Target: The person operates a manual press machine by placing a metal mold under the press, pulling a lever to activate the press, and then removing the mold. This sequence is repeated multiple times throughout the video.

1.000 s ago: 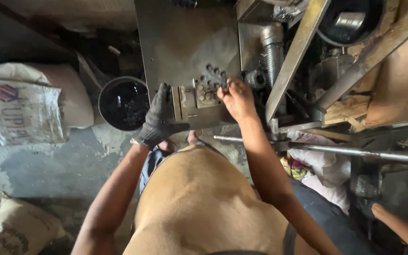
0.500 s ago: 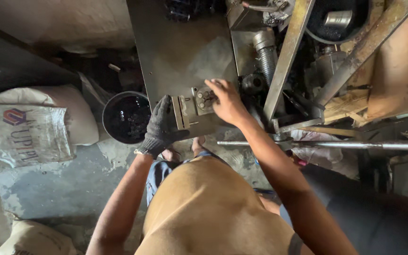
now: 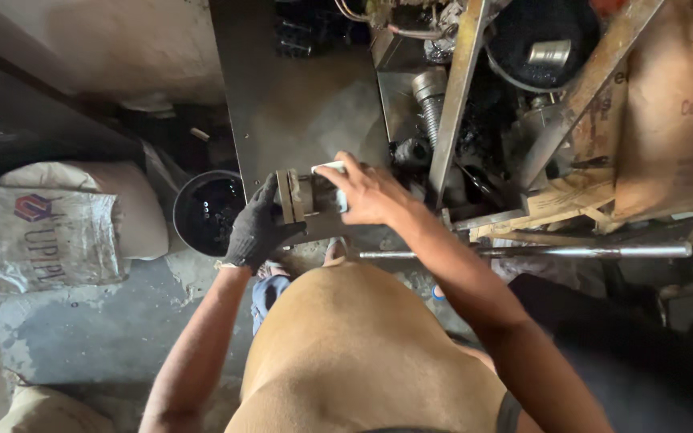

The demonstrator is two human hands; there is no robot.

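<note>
A round black bucket [image 3: 207,212] stands on the floor. A printed white sack [image 3: 38,236] lies just left of it. A long steel rod [image 3: 523,252] lies well to its right.

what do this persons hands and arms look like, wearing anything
The left hand wears a dark knitted work glove that ends at the wrist in a lighter cuff band. The right hand is bare, with no glove, ring or watch showing. Both forearms are uncovered: no sleeves reach them in the head view.

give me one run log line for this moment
left hand: gloved, grips metal block | right hand: bare, on block top | bucket: left of block
</note>
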